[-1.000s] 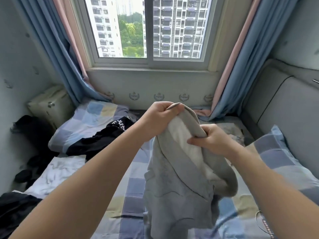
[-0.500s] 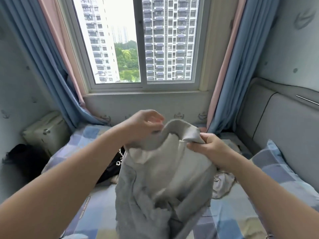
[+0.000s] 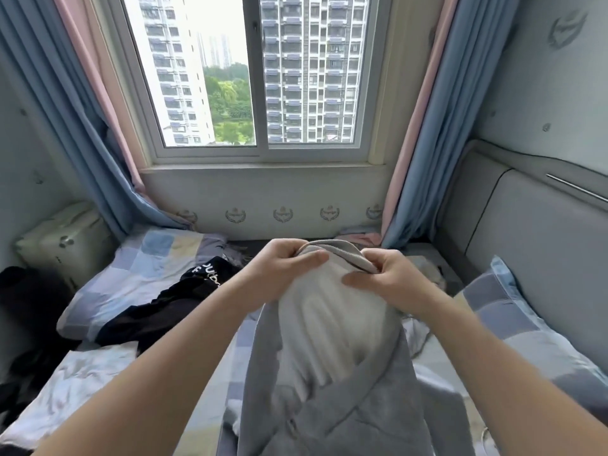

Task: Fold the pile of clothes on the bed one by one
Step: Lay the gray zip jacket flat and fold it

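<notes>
Both hands are pinching the top edge of a grey garment: the left hand is gripping at 10 o'clock, the right hand at 2 o'clock, nearly touching. The garment is hanging over the bed, grey outside, its pale lining showing. Its lower part is running out of frame at 6 o'clock, so its type is staying unclear.

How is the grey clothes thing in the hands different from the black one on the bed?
The grey garment is held up by the left hand and right hand; the black garment lies crumpled on the bed. The black one shows white letters; the grey one shows none. Both are unfolded.
</notes>
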### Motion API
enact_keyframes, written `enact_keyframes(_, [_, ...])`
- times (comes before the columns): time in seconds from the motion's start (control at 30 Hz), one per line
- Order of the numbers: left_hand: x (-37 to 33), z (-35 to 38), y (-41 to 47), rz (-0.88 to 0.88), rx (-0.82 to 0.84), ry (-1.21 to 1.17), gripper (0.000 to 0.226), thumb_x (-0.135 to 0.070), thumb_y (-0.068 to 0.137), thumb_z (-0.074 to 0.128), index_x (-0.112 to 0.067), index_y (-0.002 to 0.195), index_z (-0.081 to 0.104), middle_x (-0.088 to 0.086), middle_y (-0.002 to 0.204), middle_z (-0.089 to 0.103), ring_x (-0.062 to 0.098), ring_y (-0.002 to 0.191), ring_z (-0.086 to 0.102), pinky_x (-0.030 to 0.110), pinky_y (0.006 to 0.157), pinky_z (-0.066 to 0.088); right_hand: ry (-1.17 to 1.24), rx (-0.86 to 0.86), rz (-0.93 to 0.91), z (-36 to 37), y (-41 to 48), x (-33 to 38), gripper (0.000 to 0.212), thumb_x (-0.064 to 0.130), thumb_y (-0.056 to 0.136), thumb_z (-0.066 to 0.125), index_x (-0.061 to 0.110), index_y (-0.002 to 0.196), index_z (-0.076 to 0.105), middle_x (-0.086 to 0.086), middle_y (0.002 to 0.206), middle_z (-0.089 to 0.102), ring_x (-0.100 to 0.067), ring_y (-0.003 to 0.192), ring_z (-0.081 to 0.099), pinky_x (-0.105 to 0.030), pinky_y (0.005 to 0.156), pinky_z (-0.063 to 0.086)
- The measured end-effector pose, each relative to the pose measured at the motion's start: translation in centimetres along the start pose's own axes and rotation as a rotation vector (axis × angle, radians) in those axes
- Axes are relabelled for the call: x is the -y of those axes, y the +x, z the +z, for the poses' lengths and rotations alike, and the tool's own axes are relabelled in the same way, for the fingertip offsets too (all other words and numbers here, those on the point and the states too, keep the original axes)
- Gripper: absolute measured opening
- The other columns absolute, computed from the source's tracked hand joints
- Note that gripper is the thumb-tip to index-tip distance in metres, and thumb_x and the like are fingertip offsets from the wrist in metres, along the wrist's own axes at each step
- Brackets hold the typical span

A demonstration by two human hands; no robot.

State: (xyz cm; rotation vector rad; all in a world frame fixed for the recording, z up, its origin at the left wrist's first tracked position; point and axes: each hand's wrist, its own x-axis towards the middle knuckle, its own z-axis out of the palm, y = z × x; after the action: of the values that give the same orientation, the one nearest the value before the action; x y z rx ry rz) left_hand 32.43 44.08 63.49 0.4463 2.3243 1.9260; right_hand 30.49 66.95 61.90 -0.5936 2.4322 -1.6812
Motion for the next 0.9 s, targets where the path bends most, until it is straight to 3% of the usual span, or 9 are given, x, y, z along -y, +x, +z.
enact_keyframes(0.17, [0.1, 1.8, -0.4, 0.026, -0.186, -0.152, 0.034, -0.031, 0.097, 0.067, -0.001, 0.081, 0.068, 0.006, 0.075, 0.057, 0.017, 0.070, 0.050, 0.030, 0.065, 0.042, -0.267, -0.174, 0.163, -0.4, -3.8, -8.0, 0.016, 0.024, 0.087, 0.069, 0.023, 0.073, 0.062, 0.003, 0.064, 0.059, -0.010, 0.065, 0.051, -0.032, 0.061, 0.037])
enact_keyframes(0.3, [0.6, 1.6, 0.2, 0.007, -0.348, -0.232, 0.038, -0.036, 0.091, 0.070, 0.000, 0.081, 0.065, 0.009, 0.077, 0.053, 0.021, 0.072, 0.047, 0.035, 0.067, 0.041, -0.334, -0.203, 0.445, -0.7, -7.3, -12.4, 0.020, 0.019, 0.082, 0.060, 0.000, 0.085, 0.065, -0.014, 0.075, 0.066, -0.024, 0.070, 0.056, -0.032, 0.057, 0.031])
enact_keyframes(0.43, [2.7, 2.0, 0.5, -0.077, -0.413, -0.128, 0.025, -0.024, 0.096, 0.066, -0.001, 0.086, 0.062, 0.009, 0.077, 0.054, 0.019, 0.067, 0.049, 0.030, 0.061, 0.043, -0.078, -0.126, 0.456, -0.5, -9.4, -10.9, 0.029, 0.018, 0.094, 0.067, -0.011, 0.094, 0.064, -0.018, 0.084, 0.069, -0.018, 0.076, 0.059, -0.026, 0.066, 0.042])
enact_keyframes(0.5, [4.0, 2.6, 0.1, -0.132, -0.348, -0.018, 0.004, -0.012, 0.098, 0.064, -0.012, 0.094, 0.064, 0.006, 0.087, 0.067, 0.018, 0.075, 0.063, 0.031, 0.069, 0.052, 0.090, -0.135, 0.406, 0.0, -10.0, -9.3, 0.038, 0.026, 0.094, 0.069, -0.011, 0.099, 0.065, -0.027, 0.094, 0.069, -0.025, 0.083, 0.062, -0.037, 0.077, 0.047])
enact_keyframes(0.57, [4.8, 3.7, -0.9, -0.174, -0.199, 0.002, 0.026, -0.008, 0.093, 0.069, -0.017, 0.116, 0.060, 0.005, 0.113, 0.070, 0.020, 0.104, 0.070, 0.037, 0.090, 0.056, 0.223, -0.170, 0.334, 0.6, -10.6, -7.7, 0.062, 0.041, 0.085, 0.075, -0.017, 0.101, 0.059, -0.026, 0.083, 0.062, -0.027, 0.079, 0.056, -0.041, 0.075, 0.043])
enact_keyframes(0.63, [5.2, 4.9, -2.1, -0.113, -0.040, 0.070, 0.056, -0.012, 0.088, 0.077, -0.020, 0.136, 0.049, -0.011, 0.134, 0.058, -0.005, 0.123, 0.056, 0.023, 0.102, 0.048, 0.326, -0.189, 0.283, 0.9, -10.9, -6.3, 0.075, 0.050, 0.076, 0.080, -0.017, 0.103, 0.058, -0.017, 0.085, 0.059, -0.026, 0.081, 0.054, -0.040, 0.074, 0.041])
enact_keyframes(0.7, [5.0, 6.7, -3.6, -0.059, 0.078, 0.117, 0.068, -0.026, 0.085, 0.080, -0.023, 0.143, 0.045, -0.023, 0.138, 0.048, -0.027, 0.118, 0.043, 0.006, 0.098, 0.041, 0.436, -0.212, 0.258, 1.2, -11.0, -5.1, 0.060, 0.045, 0.082, 0.075, -0.009, 0.105, 0.066, -0.019, 0.091, 0.065, -0.028, 0.084, 0.060, -0.038, 0.075, 0.047])
enact_keyframes(0.8, [5.9, 9.2, -5.3, -0.086, 0.134, 0.180, 0.067, -0.065, 0.071, 0.079, -0.039, 0.129, 0.057, -0.020, 0.137, 0.053, -0.016, 0.123, 0.047, 0.004, 0.090, 0.042, 0.472, -0.316, 0.218, 1.0, -10.7, -3.8, 0.027, 0.028, 0.097, 0.061, 0.003, 0.101, 0.071, -0.014, 0.086, 0.069, -0.023, 0.077, 0.064, -0.034, 0.070, 0.053])
enact_keyframes(0.9, [7.8, 10.9, -6.1, -0.187, 0.227, 0.135, 0.049, -0.060, 0.067, 0.078, -0.032, 0.106, 0.068, -0.006, 0.111, 0.070, 0.009, 0.105, 0.067, 0.026, 0.086, 0.054, 0.463, -0.384, 0.190, 0.5, -10.4, -3.0, 0.023, 0.026, 0.099, 0.060, 0.011, 0.084, 0.068, -0.006, 0.073, 0.065, -0.017, 0.068, 0.061, -0.030, 0.061, 0.051])
